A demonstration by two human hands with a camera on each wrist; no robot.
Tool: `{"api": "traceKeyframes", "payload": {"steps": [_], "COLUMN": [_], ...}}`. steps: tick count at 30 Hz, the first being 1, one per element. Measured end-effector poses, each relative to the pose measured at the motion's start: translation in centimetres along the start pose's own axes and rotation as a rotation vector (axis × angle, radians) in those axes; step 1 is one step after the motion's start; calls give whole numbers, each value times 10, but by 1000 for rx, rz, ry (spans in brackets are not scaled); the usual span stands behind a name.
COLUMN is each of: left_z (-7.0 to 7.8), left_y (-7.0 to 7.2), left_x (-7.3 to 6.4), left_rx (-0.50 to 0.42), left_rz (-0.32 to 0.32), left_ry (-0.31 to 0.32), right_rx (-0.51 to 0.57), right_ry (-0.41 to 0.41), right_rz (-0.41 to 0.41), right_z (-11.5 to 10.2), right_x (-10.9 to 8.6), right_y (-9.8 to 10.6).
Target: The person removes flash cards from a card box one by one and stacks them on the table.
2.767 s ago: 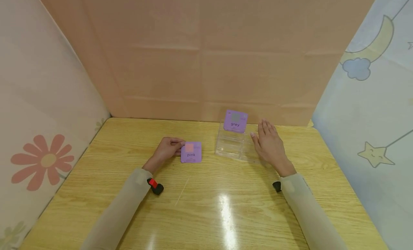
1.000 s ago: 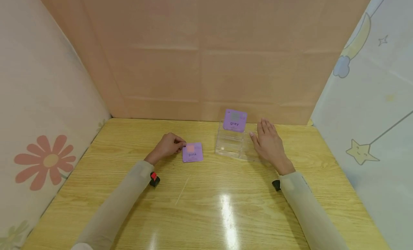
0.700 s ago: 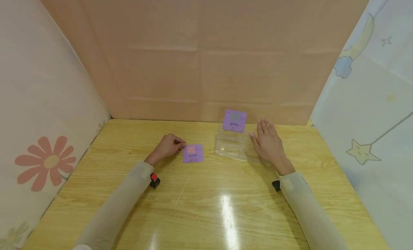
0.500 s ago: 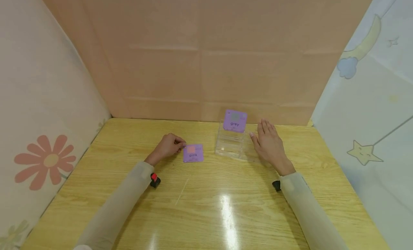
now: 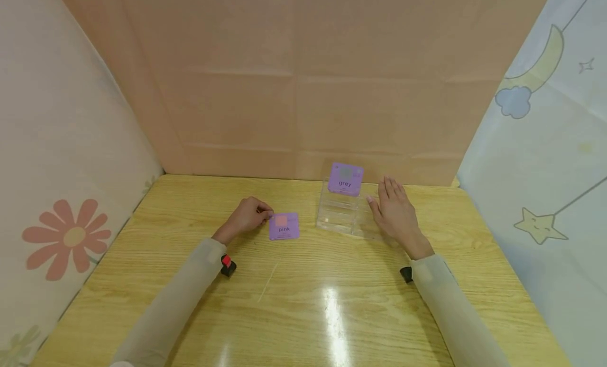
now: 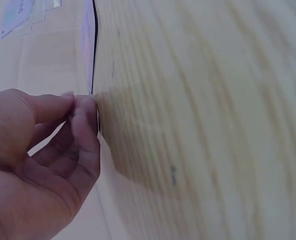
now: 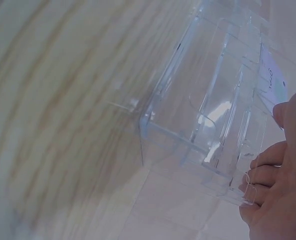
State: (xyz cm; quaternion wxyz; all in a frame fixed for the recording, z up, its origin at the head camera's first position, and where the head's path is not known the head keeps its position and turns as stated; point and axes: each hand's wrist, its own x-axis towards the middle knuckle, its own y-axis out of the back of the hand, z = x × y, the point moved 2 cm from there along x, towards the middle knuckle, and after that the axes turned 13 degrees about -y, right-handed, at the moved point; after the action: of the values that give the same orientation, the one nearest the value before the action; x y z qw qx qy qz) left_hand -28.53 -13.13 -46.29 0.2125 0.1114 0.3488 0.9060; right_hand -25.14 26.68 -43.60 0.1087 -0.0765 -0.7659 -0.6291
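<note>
A purple card printed "pink" (image 5: pixel 284 227) lies on the table. My left hand (image 5: pixel 246 214) has its thumb and fingertips together at the card's upper left corner, pinching it; in the left wrist view the card (image 6: pixel 89 47) appears edge-on above those fingertips. To the right stands a clear stepped plastic holder (image 5: pixel 336 223), with a purple "grey" card (image 5: pixel 345 179) leaning upright in its rear slot. My right hand (image 5: pixel 397 211) rests against the holder's right part, fingers straight. In the right wrist view those fingers touch the clear holder's (image 7: pixel 172 135) far side.
Both hands work over a light wooden table (image 5: pixel 303 314). A brown paper-like backdrop (image 5: pixel 294 93) rises just behind the holder. Patterned walls stand at the left and right, one with a red flower (image 5: pixel 71 238). Each wrist carries a small black device (image 5: pixel 228 266).
Since the earliest frame, the "pink" card has shifted slightly right. My left fingers have drawn in closer together at its corner. The right hand and holder have stayed in place.
</note>
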Motion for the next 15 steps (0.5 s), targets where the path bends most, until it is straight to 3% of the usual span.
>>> {"api": "traceKeyframes", "payload": {"steps": [7, 15], "left_z": [-1, 0], "left_y": [-1, 0], "left_x": [0, 0], "left_rx": [0, 65], "left_rz": [14, 20], "left_ry": [0, -61], "right_rx": [3, 9], "right_ry": [-1, -2], "right_rz": [1, 7], "right_z": [1, 1], "right_x": [1, 1], "right_y": [-1, -2]}}
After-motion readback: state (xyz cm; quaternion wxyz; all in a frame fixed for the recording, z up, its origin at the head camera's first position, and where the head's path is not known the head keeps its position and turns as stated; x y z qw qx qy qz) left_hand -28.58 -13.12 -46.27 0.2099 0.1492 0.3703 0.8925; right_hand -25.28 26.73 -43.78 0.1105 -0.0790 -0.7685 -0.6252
